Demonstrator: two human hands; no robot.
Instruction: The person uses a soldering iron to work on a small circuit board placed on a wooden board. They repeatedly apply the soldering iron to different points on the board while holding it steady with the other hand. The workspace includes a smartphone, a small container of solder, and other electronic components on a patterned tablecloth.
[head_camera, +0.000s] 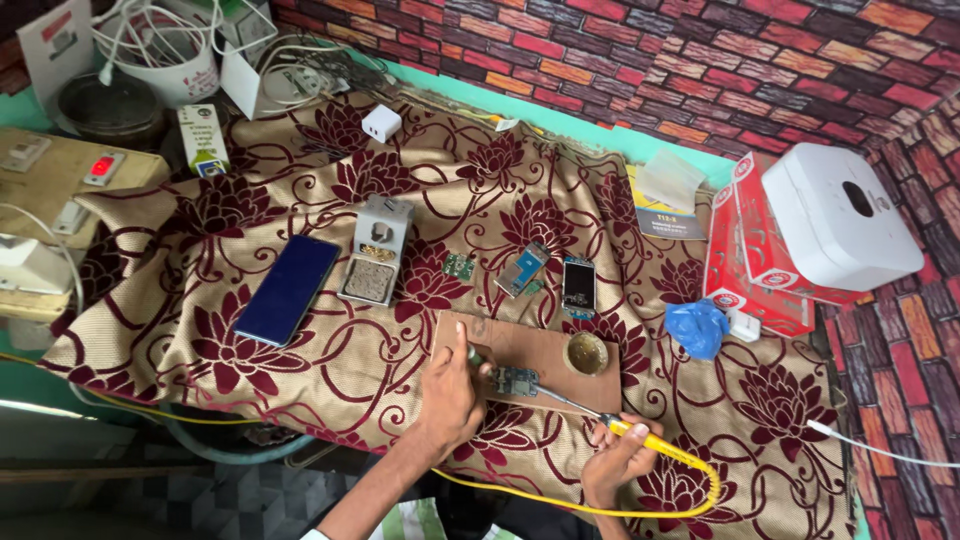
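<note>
Nearest to you, your right hand (618, 458) is closed pen-fashion around the yellow soldering iron (640, 436), its cable (560, 500) looping back under your arms, so the thin tip (560, 398) can slant down to the small board (515, 380). Your left hand (452, 390) is curled over the board's left edge, fingers pinching and pressing it flat — a steadying hold, though exactly how tightly they close you cannot tell from above. That board lies on the wooden block (530, 352), which shields the flowered cloth (300, 350) from heat; the round flux tin (586, 353) sits on the block's right end, near the tip. Beyond lie a green chip (459, 266), two small modules (522, 269) (578, 284), the grey stand (377, 250) and a dark phone (288, 289) — all well apart from your hands.
</note>
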